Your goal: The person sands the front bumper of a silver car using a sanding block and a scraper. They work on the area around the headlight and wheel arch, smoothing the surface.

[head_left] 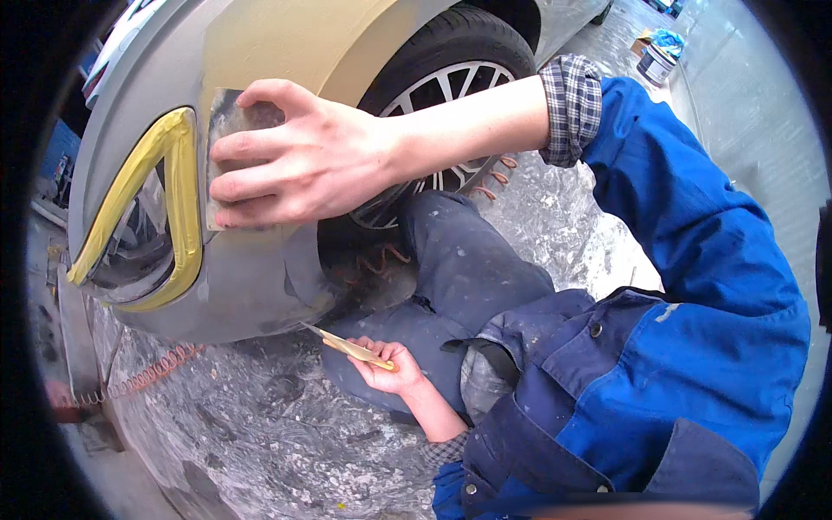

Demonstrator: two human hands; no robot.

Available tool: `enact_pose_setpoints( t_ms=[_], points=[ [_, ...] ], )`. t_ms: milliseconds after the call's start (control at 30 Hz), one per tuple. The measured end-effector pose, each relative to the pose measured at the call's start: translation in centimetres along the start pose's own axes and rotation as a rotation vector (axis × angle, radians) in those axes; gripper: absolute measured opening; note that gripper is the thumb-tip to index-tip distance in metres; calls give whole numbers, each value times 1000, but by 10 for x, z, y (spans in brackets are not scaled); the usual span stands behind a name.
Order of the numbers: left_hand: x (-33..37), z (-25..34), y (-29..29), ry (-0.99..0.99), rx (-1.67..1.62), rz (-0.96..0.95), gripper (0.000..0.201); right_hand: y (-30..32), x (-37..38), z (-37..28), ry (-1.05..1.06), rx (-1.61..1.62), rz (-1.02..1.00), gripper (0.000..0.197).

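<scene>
My right hand point(303, 160) presses a flat, smeared grey rectangular plate point(224, 121) against the car's front fender point(269, 52). Its fingers bend over the plate, the thumb hidden; whether this is a spreader or a sanding pad I cannot tell. Beside it, yellow masking tape point(185, 208) frames the headlight point(139, 234). Lower down, before my knees, my left hand point(390, 368) grips a slim putty knife point(351, 347) with a pale yellowish handle, its thin tip toward the bumper point(247, 295). The knife stays apart from the car.
Behind my right forearm stands the front wheel point(451, 82). An orange coiled hose point(165, 364) runs under the bumper, with more coils near the wheel. The floor point(286, 425) is blotched white and grey. A tin point(656, 65) with blue plastic on it stands at the far right wall.
</scene>
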State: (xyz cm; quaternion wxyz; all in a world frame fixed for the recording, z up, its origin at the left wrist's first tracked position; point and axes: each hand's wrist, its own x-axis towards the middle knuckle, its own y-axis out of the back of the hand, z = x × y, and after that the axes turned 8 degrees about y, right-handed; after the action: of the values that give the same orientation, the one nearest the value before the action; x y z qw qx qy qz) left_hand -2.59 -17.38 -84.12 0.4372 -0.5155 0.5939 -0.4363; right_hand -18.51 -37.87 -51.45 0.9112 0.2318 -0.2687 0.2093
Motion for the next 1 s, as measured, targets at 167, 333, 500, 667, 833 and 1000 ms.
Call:
enact_pose_setpoints(
  t_ms=[167,333,500,667,833,1000],
  points=[
    [0,0,1,-8,-31,19,32,-7,3,4,19,-18,22,20],
    [2,3,2,3,1,0,31,0,-2,2,73,27,-69,21],
    [2,4,3,-6,-1,20,30,19,-25,-7,174,63,-180,25],
    [2,4,3,-7,-20,12,31,49,-42,-5,209,113,-298,32],
    [3,1,-1,-10,-8,48,33,38,-19,15,64,78,-142,45],
    [0,-1,-6,-28,2,76,32,9,7,4,4,21,-100,37]
  ],
)
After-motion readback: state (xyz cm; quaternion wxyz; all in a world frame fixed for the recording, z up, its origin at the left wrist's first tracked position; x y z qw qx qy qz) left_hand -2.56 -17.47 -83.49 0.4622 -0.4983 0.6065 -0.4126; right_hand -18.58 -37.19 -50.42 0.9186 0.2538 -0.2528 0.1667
